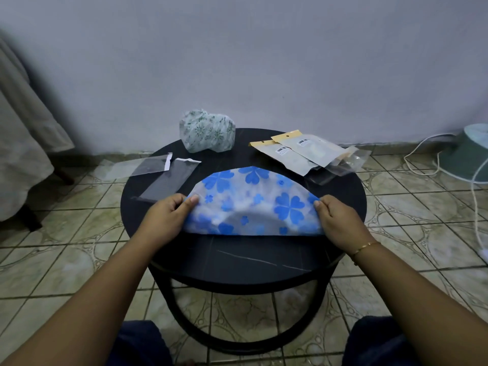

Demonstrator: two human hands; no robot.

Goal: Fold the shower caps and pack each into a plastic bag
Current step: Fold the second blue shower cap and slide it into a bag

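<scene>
A translucent shower cap with blue clover flowers (253,200) lies folded into a half-moon on the round black table (245,257), straight edge toward me. My left hand (165,216) pinches its left corner, thumb on top. My right hand (339,220) pinches its right corner the same way. A second cap with a green flower print (207,133) stands bunched up at the table's far edge. Two clear plastic bags (169,171) lie flat at the far left of the table.
Several packets with tan header cards and barcodes (303,151) lie in a pile at the far right of the table. A white cable (475,196) and a pale green object (467,154) are on the tiled floor at right. Draped cloth (23,138) hangs at left.
</scene>
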